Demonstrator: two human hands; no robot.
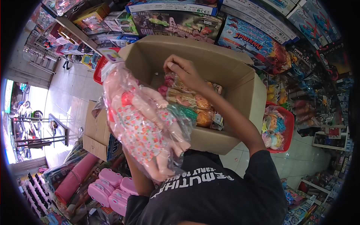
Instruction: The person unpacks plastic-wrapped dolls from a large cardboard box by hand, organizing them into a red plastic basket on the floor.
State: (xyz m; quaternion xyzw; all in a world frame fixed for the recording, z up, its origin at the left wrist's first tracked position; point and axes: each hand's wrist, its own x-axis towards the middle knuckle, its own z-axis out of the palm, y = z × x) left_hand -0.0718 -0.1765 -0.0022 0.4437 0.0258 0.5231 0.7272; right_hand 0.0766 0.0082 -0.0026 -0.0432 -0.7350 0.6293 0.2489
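Observation:
A doll (pixel 140 131) in a clear plastic bag, wearing a white dress with fruit prints, is held up at the left of the cardboard box (pixel 232 75). My left forearm (pixel 139 174) runs up behind this bag and my left hand is hidden there, apparently holding the doll. Over the open box is my right hand (pixel 182 73), its fingers curled together and pointing down. Whatever those fingertips may grip cannot be made out. Beneath them lie several bagged dolls (pixel 183 98) in pink, orange and green.
Boxed toys, including a gun set (pixel 176 26) and a Spiderman box (pixel 251 43), stack behind the box. A red basket (pixel 288 129) of bagged toys stands at right. Pink cases (pixel 108 187), a pink roll (pixel 77 178) and a smaller carton (pixel 95 133) are at lower left.

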